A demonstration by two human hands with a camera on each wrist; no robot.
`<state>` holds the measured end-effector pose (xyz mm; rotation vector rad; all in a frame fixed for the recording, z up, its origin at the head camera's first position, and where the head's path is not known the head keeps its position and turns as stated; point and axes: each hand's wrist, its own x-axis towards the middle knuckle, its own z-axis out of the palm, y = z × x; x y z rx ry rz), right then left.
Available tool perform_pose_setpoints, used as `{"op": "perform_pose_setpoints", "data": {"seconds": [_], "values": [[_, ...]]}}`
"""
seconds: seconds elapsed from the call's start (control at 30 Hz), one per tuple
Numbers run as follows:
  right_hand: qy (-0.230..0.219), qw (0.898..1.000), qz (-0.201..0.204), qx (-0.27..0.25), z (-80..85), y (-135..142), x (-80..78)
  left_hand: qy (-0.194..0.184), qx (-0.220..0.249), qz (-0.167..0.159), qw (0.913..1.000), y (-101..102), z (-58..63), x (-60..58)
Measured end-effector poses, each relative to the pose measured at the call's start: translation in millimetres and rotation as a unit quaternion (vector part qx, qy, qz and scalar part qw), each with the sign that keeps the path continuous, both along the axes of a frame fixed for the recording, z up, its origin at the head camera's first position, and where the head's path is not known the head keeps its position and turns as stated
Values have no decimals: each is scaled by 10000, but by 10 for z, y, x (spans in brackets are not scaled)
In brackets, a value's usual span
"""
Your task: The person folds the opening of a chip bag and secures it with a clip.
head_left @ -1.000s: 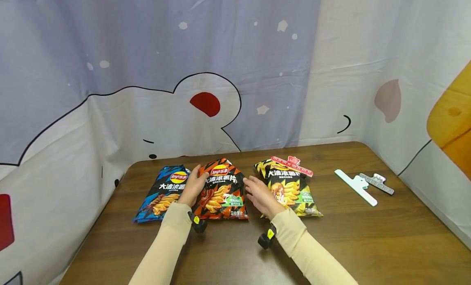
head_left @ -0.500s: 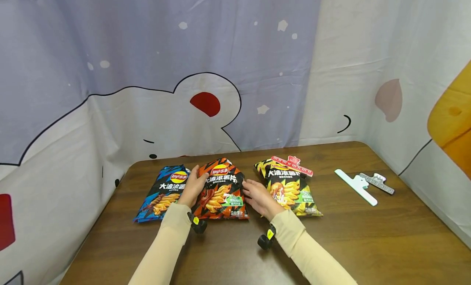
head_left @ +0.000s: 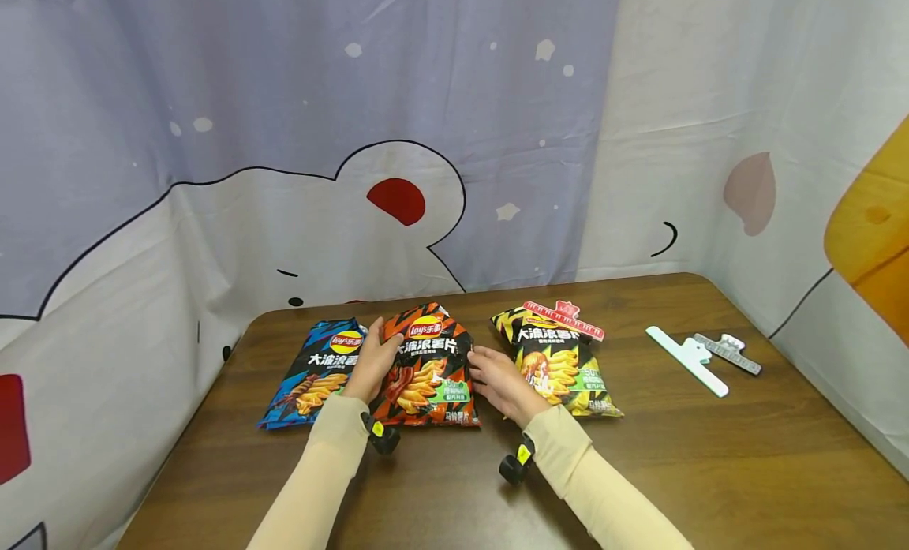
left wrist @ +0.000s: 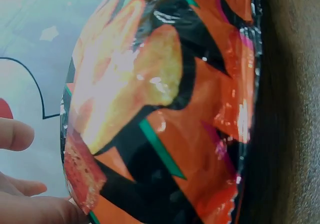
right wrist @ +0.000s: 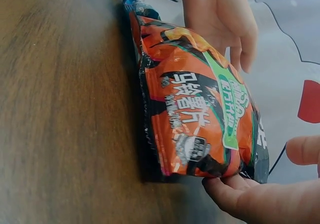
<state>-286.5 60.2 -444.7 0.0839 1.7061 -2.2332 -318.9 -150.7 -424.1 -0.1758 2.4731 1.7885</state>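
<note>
An orange and black bag of chips (head_left: 428,376) lies between my two hands in the head view. Along its left side is my left hand (head_left: 372,362), thumb towards the bag's front. My right hand (head_left: 504,382) meets the right edge with its fingertips. The right wrist view shows the right fingers (right wrist: 232,189) tucked against the underside of the bag, while the thumb stands apart from it. In the left wrist view the orange bag (left wrist: 165,99) fills the middle, with part of the left hand (left wrist: 37,209) at the lower left.
A blue chip bag (head_left: 308,384) lies left of the left hand. Behind the right hand is a yellow and black chip bag (head_left: 557,364) with a red clip (head_left: 563,320) across its top. A mint clip (head_left: 687,362) and a grey clip (head_left: 727,354) lie at the right.
My right hand has moved slightly left, up to the orange bag's right edge. The orange bag has shifted a little between my hands; the left hand has barely moved.
</note>
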Motion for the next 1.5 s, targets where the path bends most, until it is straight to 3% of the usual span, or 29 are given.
{"op": "perform_pose_setpoints", "data": {"seconds": [0.53, 0.8, 1.5], "values": [[225, 9981, -77, 568, 61, 29, 84, 267, 181, 21, 9995, -10, 77, 94], [386, 9975, -239, 551, 76, 16, 132, 307, 104, 209, 9993, 15, 119, 166], [833, 9931, -683, 458, 116, 66, 229, 949, -264, 423, 9942, 74, 190, 365]]}}
